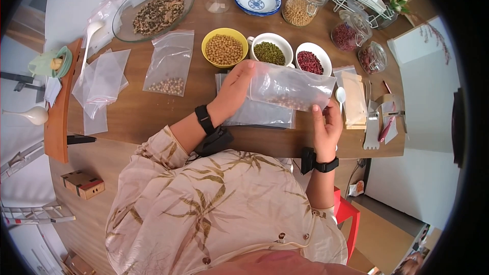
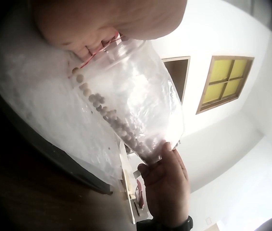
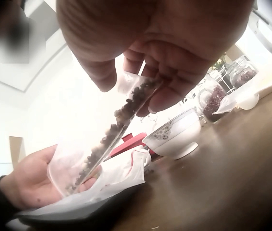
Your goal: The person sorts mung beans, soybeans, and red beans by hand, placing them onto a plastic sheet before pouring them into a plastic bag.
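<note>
A clear zip bag [image 1: 290,82] with mixed beans inside is stretched between both hands, over the front of the table. My left hand [image 1: 235,90] pinches its left end, and my right hand [image 1: 327,126] holds the lower right corner between thumb and fingers. In the left wrist view the beans [image 2: 109,114] lie in a slanting line along one long edge of the bag. From the right wrist the same row of beans [image 3: 121,118] runs down toward the left hand [image 3: 32,180]. Beneath the held bag lie more flat clear bags [image 1: 260,113].
Behind the hands stand a yellow bowl of chickpeas [image 1: 224,59], a white cup of green beans [image 1: 279,38] and a white bowl of red beans [image 1: 326,53]. A filled bag [image 1: 169,66] and loose empty bags [image 1: 104,79] lie left. A white spoon [image 1: 341,94] lies right.
</note>
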A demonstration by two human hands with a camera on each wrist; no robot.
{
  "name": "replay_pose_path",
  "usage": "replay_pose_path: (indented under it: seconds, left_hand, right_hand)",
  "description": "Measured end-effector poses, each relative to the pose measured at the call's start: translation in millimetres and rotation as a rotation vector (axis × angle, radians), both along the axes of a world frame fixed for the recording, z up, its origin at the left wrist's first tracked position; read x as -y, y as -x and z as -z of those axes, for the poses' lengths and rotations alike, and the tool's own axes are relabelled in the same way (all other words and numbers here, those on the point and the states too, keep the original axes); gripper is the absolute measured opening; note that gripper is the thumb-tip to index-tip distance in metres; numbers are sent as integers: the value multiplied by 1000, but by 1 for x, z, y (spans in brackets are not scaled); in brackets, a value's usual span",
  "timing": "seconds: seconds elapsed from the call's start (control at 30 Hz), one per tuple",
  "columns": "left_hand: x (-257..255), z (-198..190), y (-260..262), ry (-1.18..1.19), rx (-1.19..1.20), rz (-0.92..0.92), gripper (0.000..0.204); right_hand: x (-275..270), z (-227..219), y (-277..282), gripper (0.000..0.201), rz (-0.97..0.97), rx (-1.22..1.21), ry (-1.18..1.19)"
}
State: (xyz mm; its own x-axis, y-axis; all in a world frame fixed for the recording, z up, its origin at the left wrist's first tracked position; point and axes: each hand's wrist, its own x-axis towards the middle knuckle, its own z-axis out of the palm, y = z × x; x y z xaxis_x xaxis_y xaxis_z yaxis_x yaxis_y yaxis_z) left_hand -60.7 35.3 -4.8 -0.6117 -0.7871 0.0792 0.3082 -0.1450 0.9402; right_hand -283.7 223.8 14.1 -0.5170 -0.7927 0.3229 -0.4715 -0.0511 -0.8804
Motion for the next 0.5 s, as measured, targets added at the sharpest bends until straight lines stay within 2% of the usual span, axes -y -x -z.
replay_pose_path:
  seconds: [0.43, 0.5]
  left_hand:
    - [3, 7, 1, -76, -61, 19, 47]
    - [4, 8, 0, -34, 11, 15, 52]
  right_hand:
    - [5, -17, -2, 25, 25, -165, 39]
    - [6, -20, -3, 25, 32, -181, 40]
